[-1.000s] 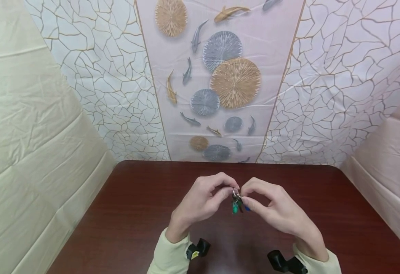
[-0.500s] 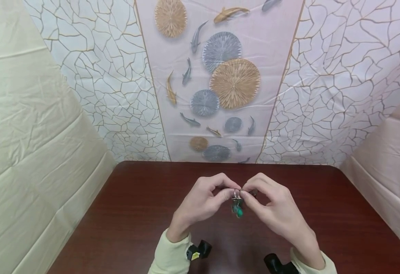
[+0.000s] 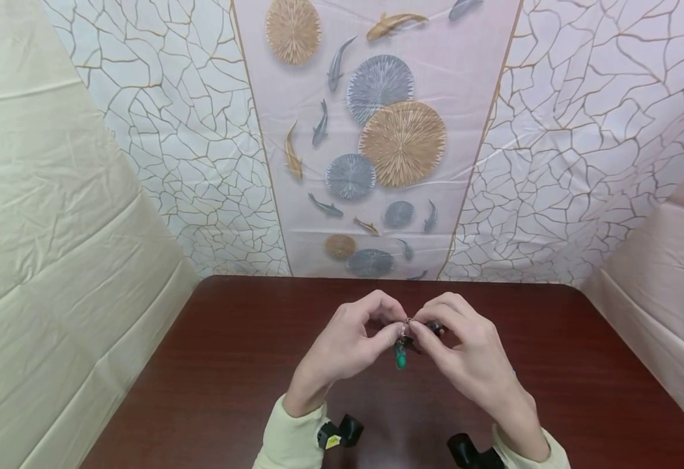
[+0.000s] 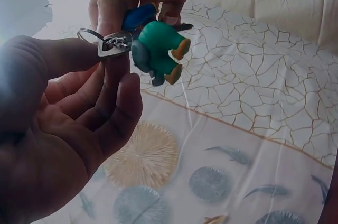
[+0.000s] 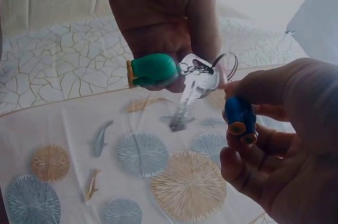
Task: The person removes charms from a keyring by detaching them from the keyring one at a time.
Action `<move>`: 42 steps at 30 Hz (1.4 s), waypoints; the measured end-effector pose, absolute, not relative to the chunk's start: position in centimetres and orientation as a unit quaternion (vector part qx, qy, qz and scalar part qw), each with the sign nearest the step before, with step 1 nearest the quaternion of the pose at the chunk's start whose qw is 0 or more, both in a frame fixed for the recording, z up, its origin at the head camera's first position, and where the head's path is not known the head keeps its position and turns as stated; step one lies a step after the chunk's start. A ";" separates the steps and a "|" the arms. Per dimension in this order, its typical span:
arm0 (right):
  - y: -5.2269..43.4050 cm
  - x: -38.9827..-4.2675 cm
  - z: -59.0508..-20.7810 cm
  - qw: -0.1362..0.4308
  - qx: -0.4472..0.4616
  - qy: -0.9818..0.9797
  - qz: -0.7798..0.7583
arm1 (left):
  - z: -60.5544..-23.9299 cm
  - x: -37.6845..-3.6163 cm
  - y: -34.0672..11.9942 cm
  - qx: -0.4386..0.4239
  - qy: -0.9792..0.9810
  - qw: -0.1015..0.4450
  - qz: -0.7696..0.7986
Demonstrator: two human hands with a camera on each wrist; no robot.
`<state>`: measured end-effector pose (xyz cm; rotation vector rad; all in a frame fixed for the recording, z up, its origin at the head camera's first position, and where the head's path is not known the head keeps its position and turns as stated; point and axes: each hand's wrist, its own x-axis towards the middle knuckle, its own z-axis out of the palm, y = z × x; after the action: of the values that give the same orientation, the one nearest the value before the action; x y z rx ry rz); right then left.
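In the head view my left hand and right hand meet above the table, fingertips nearly touching. Between them is a metal key ring, pinched by thumb and finger of each hand. A silver key hangs from the ring on the left hand's side. Beside it dangles a small green figure charm with orange feet, on a short chain. A blue figure charm hangs at my right fingertips. The exact contact of the left thumb, on ring or key head, is partly hidden.
A dark red-brown table lies beneath the hands. Behind it hangs a patterned cloth with fish and round motifs. Pale cloth drapes flank both sides. Each wrist bears a black camera.
My right hand has shifted slightly left and turned, its fingers closer to the left hand. The blue charm has gone out of sight behind the right fingers in the head view; the green one swings.
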<state>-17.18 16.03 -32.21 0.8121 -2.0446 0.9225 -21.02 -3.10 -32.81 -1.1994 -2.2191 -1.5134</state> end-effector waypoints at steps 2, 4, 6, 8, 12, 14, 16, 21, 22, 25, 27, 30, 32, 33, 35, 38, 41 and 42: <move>16.0 -17.2 -32.2 0.376 0.323 -0.792 0.357 | -32.8 -21.1 -3.1 -0.406 -0.753 0.103 -0.508; 16.0 -17.2 -32.2 0.385 0.332 -0.784 0.356 | -32.9 -21.1 -3.0 -0.407 -0.753 0.105 -0.507; 16.0 -17.3 -32.1 0.394 0.340 -0.777 0.354 | -32.9 -21.1 -2.9 -0.409 -0.751 0.107 -0.507; 16.0 -17.2 -32.1 0.388 0.342 -0.778 0.358 | -32.9 -21.1 -2.9 -0.410 -0.750 0.109 -0.508; 16.0 -17.0 -32.0 0.365 0.336 -0.789 0.362 | -32.8 -21.1 -2.9 -0.408 -0.750 0.121 -0.507; 16.0 -16.9 -32.0 0.352 0.330 -0.797 0.362 | -32.8 -21.0 -3.0 -0.406 -0.750 0.126 -0.507; 16.0 -16.8 -31.9 0.341 0.323 -0.806 0.361 | -32.8 -21.0 -3.0 -0.402 -0.751 0.129 -0.507; 16.0 -16.6 -31.8 0.323 0.315 -0.818 0.357 | -32.7 -20.9 -3.1 -0.396 -0.753 0.129 -0.509; 16.0 -16.6 -31.8 0.321 0.316 -0.819 0.356 | -32.7 -20.9 -3.1 -0.395 -0.754 0.129 -0.509; 16.0 -16.6 -31.8 0.316 0.317 -0.822 0.353 | -32.7 -20.9 -3.1 -0.395 -0.754 0.130 -0.508; 16.0 -16.6 -31.8 0.311 0.315 -0.825 0.351 | -32.7 -20.9 -3.1 -0.396 -0.754 0.134 -0.506; 16.0 -16.5 -31.8 0.306 0.313 -0.828 0.350 | -32.7 -20.9 -3.0 -0.394 -0.756 0.142 -0.503; 16.0 -16.4 -31.7 0.303 0.313 -0.829 0.351 | -32.7 -21.0 -3.0 -0.392 -0.756 0.145 -0.504; 16.0 -16.4 -31.7 0.302 0.314 -0.828 0.352 | -32.7 -21.0 -3.0 -0.390 -0.757 0.145 -0.504; 16.0 -16.4 -31.7 0.301 0.316 -0.827 0.354 | -32.7 -20.9 -3.0 -0.391 -0.756 0.147 -0.504; 16.0 -16.4 -31.7 0.295 0.317 -0.827 0.358 | -32.7 -20.9 -3.0 -0.392 -0.756 0.154 -0.500; 16.0 -16.3 -31.7 0.285 0.316 -0.829 0.363 | -32.7 -20.8 -3.0 -0.387 -0.758 0.157 -0.501; 16.0 -16.3 -31.7 0.282 0.315 -0.830 0.364 | -32.7 -20.8 -3.0 -0.385 -0.758 0.157 -0.502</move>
<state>-16.26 16.00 -31.70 0.8428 -2.2222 0.9752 -20.77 -2.95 -32.72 -1.1020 -2.1712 -1.4370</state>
